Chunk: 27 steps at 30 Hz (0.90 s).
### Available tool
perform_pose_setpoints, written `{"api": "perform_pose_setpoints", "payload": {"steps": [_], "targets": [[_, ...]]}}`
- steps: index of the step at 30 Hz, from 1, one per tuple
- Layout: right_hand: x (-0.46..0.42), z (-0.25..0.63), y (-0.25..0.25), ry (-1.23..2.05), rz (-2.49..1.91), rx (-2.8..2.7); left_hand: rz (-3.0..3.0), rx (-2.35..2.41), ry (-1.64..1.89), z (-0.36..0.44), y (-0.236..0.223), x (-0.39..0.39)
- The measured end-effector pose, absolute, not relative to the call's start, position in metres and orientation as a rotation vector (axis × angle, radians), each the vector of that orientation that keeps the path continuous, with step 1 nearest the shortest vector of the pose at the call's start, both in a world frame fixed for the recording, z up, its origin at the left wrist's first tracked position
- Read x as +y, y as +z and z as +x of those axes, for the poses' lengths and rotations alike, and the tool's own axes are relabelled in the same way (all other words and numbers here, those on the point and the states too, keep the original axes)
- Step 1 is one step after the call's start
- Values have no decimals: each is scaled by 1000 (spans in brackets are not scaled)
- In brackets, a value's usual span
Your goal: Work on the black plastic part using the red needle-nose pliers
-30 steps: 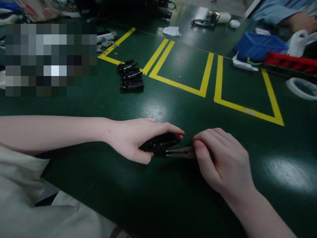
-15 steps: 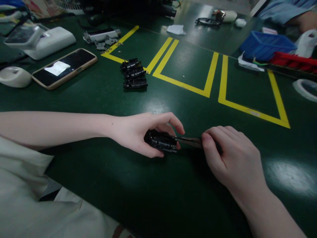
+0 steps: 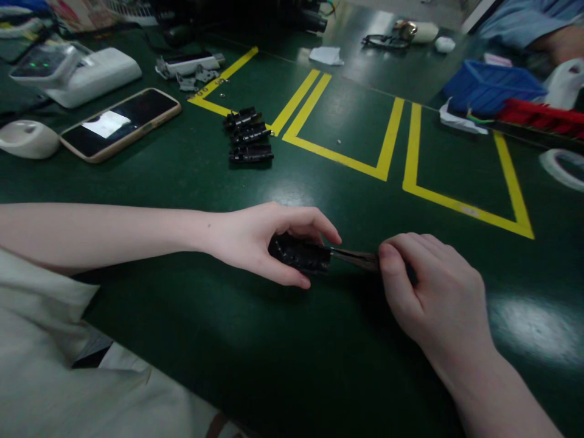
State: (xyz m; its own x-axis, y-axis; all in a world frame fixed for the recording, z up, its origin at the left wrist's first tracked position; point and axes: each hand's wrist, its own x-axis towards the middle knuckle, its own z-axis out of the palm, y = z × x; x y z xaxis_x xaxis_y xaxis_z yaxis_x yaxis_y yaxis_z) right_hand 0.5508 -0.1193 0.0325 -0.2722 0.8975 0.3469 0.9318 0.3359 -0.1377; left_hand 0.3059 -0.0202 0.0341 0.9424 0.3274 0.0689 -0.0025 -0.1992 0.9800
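Observation:
Low over the green table, my left hand (image 3: 274, 243) is closed around a black plastic part (image 3: 302, 254), thumb along its near side and fingers curled over the far side. My right hand (image 3: 433, 292) is a fist-like grip on thin metal tweezers (image 3: 356, 258). The tweezers' tips point left and meet the right end of the part; whether they reach inside it I cannot tell. Farther up the table lie several similar black plastic parts (image 3: 250, 154), side by side.
A phone (image 3: 121, 125) and a white rounded object (image 3: 28, 140) lie at left, beside a white device (image 3: 93, 76). Yellow tape (image 3: 337, 157) marks rectangles on the table (image 3: 255, 365). At right are a blue bin (image 3: 493, 82), a red rack (image 3: 542, 115), a tape roll (image 3: 563, 169) and another person's sleeve (image 3: 524, 24).
The black part has turned slightly in my left hand, and its right end sits a little higher. My right hand with the tweezers has shifted slightly to the right.

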Motion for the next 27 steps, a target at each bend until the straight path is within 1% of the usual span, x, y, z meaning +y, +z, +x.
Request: {"api": "perform_pose_setpoints", "payload": {"steps": [7, 21, 27], "targets": [[-122, 546, 35, -108, -1515, -2272, 1844, 316, 350, 307, 33, -18], [-123, 549, 35, -38, -1563, -2176, 1802, 318, 396, 307, 29, -20], [-122, 548, 33, -67, -1525, -2092, 1838, 272, 389, 307, 33, -20]]}}
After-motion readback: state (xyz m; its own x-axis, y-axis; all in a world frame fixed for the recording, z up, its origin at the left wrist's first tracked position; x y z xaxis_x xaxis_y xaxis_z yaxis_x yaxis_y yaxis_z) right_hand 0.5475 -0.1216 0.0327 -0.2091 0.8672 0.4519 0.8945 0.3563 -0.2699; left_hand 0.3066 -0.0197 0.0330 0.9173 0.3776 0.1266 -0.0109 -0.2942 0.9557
